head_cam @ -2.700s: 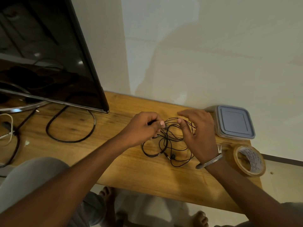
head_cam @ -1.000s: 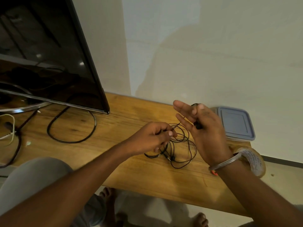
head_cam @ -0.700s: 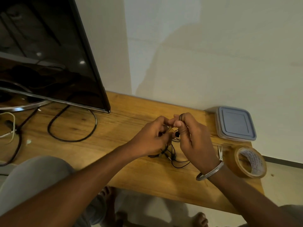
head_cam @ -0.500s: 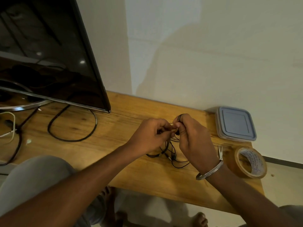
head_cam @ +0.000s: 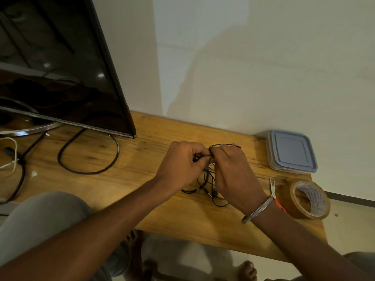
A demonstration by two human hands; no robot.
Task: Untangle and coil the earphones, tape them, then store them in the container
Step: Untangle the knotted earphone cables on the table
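Drawing together since a second ago, from a raised and parted pose to a close meeting low over the tabletop (head_cam: 142,159). Pinching the black earphones (head_cam: 213,194) between the curled fingers (head_cam: 199,155) of the left hand (head_cam: 182,165); gripping the same cord in the curled fingers (head_cam: 221,153) of the right hand (head_cam: 233,175), fingertips touching those of the left. Carrying one thin loop of cord over the top of the right knuckles; trailing the rest of the tangle down between the two palms onto the wood, partly hidden under the right wrist. Wearing a metal bangle (head_cam: 256,209) on that wrist. Showing, just right of the bangle, small scissors (head_cam: 272,187) with an orange handle, and just beyond them a roll of brown tape (head_cam: 309,199) near the right edge of the tabletop. Showing, at the back right corner against the wall, the container (head_cam: 291,151) with its grey lid on, well apart from the earphones. Showing, at the left, a dark television (head_cam: 60,67) on a metal foot, a black cable (head_cam: 89,157) looping on the wood in front of it, and a white cable (head_cam: 12,151) at the far left edge.
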